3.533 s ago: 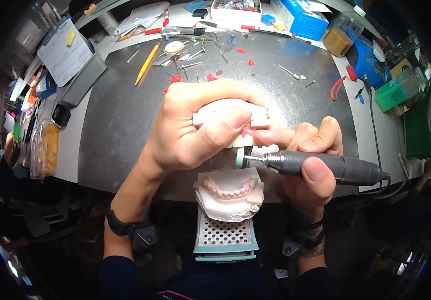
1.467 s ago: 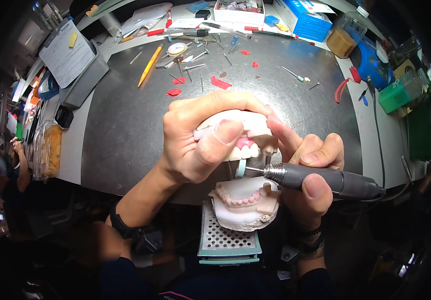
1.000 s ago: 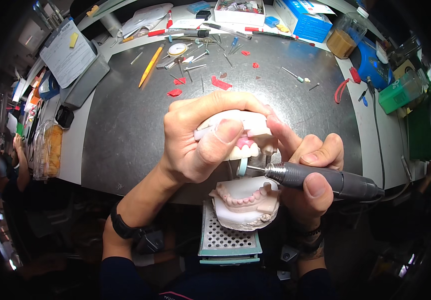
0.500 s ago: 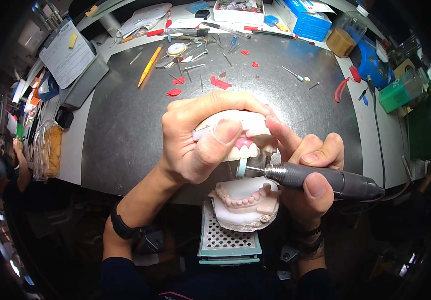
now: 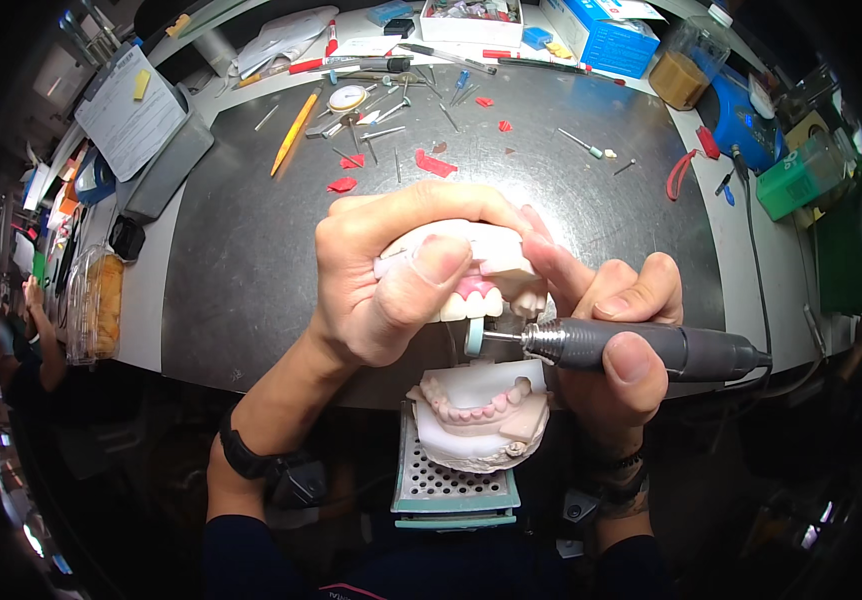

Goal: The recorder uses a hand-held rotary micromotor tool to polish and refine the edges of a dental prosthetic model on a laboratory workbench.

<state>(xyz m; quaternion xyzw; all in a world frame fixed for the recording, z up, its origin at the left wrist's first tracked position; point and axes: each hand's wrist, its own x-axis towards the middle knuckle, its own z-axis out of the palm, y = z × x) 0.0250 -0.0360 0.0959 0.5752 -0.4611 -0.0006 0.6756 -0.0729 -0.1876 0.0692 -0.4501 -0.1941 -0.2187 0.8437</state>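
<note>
White plaster fills my left hand (image 5: pixel 371 270): the upper cast (image 5: pixel 499 238), its front teeth (image 5: pixel 471 304) pointing down, my fingers curled over its top and my thumb pressed to the near side. My right hand (image 5: pixel 631 310) is closed around the handpiece (image 5: pixel 651 347), thumb below and fingers above, with one finger stretched up beside the cast. The pale blue wheel (image 5: pixel 474 338) on its shank stands right under the teeth; I can't tell whether they touch. Taking the wheel as the clock's centre, the upper cast is at twelve and the handpiece runs out toward three. At six sits the lower cast (image 5: pixel 481 420), its tooth row facing up, over the perforated tray (image 5: pixel 451 482). Beyond my knuckles, red scraps (image 5: pixel 436 163) lie near twelve on the dark board (image 5: pixel 241 250), a yellow pencil (image 5: pixel 296 132) toward eleven. Farther out come a blue box (image 5: pixel 606 42) at one, a green tub (image 5: pixel 786 190) at two and a clipboard (image 5: pixel 131 120) at ten.
</note>
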